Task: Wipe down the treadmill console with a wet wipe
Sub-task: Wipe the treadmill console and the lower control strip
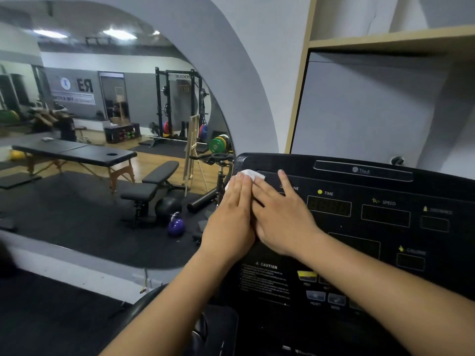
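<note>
Both hands flat: left hand (231,214) & right hand (281,218) press the wet wipe (250,173) onto the console (359,242), its top-left corner, mid-frame. Grip wide on both, fingers straight. Wiping looks underway; next prob. a sweep right across the displays (329,206) w/ even pressure.

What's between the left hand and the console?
The white wet wipe, pressed flat under the left hand at the top-left corner of the console. Head view.

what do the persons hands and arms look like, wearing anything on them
The left hand and the right hand are both bare: no gloves, rings, watch or wristbands show. Both forearms are uncovered right to the picture's bottom edge, so no sleeve is in view. No markings or tattoos can be seen on them.
</note>
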A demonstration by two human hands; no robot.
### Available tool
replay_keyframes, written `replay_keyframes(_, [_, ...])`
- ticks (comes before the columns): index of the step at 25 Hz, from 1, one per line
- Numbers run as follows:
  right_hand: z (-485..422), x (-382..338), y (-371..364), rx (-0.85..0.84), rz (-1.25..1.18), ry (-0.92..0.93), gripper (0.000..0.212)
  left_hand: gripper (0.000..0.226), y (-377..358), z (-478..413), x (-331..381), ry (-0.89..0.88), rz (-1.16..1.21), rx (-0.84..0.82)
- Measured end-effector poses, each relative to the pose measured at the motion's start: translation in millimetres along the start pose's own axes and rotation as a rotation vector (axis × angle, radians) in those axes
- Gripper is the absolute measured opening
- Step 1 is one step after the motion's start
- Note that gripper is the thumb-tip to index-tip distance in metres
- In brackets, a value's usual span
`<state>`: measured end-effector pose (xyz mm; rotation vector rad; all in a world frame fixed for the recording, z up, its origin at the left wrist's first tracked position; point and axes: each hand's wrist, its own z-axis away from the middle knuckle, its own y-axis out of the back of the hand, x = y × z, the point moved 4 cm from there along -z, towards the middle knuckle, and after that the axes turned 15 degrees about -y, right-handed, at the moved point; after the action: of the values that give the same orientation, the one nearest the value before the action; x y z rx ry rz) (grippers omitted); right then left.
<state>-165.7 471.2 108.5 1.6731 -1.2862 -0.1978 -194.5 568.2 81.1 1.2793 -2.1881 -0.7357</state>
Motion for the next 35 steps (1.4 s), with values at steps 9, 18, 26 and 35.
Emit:
replay_keyframes(9, [52, -19, -28, 0.011, -0.019, 0.169, 0.052, 0.073, -15, 79, -2, -0.087, 0.014, -0.020])
replay_keyframes(18, [65, -21, -34, 0.042, -0.111, 0.080, 0.057, 0.069, -20, 78, 5, -0.077, 0.042, 0.005])
replay_keyframes(26, [37, 32, -18, 0.034, -0.046, -0.048, 0.055, 0.071, -21, 9, 21, -0.124, 0.004, -0.045])
replay_keyframes(35, [127, 33, -46, -0.026, -0.092, 0.031, 0.056, 0.065, -51, 78, 68, -0.318, -0.093, -0.209])
